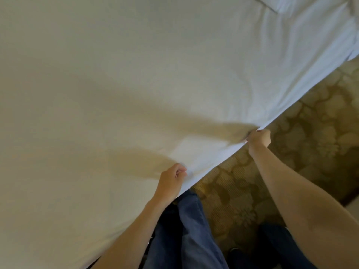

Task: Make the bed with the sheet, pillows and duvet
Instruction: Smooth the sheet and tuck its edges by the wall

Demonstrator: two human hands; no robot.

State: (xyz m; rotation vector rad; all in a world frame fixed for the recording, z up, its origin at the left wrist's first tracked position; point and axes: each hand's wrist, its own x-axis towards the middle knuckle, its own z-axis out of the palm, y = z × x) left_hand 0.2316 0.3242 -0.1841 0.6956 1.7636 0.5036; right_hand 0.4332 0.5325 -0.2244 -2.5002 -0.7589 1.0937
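A white sheet [136, 84] fills most of the view, spread wide and stretched, its near edge running diagonally from lower left to upper right. My left hand [171, 181] is closed on that edge near the bottom centre. My right hand [259, 137] grips the same edge further up and to the right. The cloth is pulled taut between the two hands. At the top right a fold or second white layer [303, 8] shows. The mattress, pillows and duvet are hidden or out of frame.
A brown carpet with a floral pattern [310, 133] lies to the right of the sheet's edge. My legs in blue jeans [190, 230] stand close to the sheet's edge at the bottom.
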